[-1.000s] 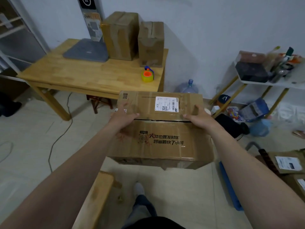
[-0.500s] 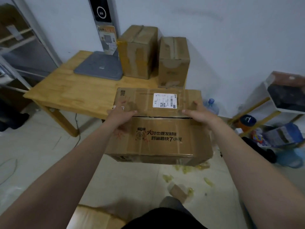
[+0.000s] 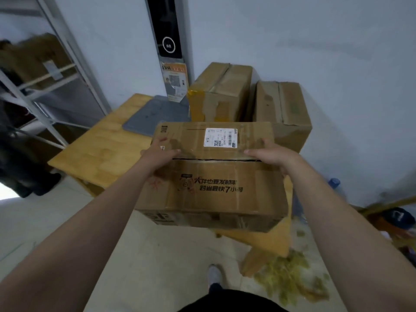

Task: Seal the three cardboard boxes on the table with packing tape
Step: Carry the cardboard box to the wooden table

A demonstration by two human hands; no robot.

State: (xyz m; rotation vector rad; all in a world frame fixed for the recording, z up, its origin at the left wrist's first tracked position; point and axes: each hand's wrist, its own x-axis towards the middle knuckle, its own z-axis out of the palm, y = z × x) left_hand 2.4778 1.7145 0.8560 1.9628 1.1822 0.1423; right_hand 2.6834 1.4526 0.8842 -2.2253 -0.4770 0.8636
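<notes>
I carry a wide cardboard box (image 3: 216,194) with a white shipping label and printed text in front of me, over the near edge of the wooden table (image 3: 101,152). Its two top flaps meet at a dark, open seam. My left hand (image 3: 161,154) presses on the top at the left, thumb along the seam. My right hand (image 3: 269,154) holds the top at the right, fingers over the far flap. Two taller cardboard boxes (image 3: 219,93) (image 3: 281,113) stand side by side at the back of the table against the wall. No tape roll is visible.
A grey flat pad (image 3: 155,115) lies on the table left of the standing boxes, with a dark upright panel (image 3: 167,30) behind it. A metal shelf rack (image 3: 45,86) stands at the left. Yellowish scraps (image 3: 290,282) litter the floor at the right.
I have stepped closer to the table with the box, which now hangs over its near edge. The tape roll seen earlier on the table is hidden behind the carried box.
</notes>
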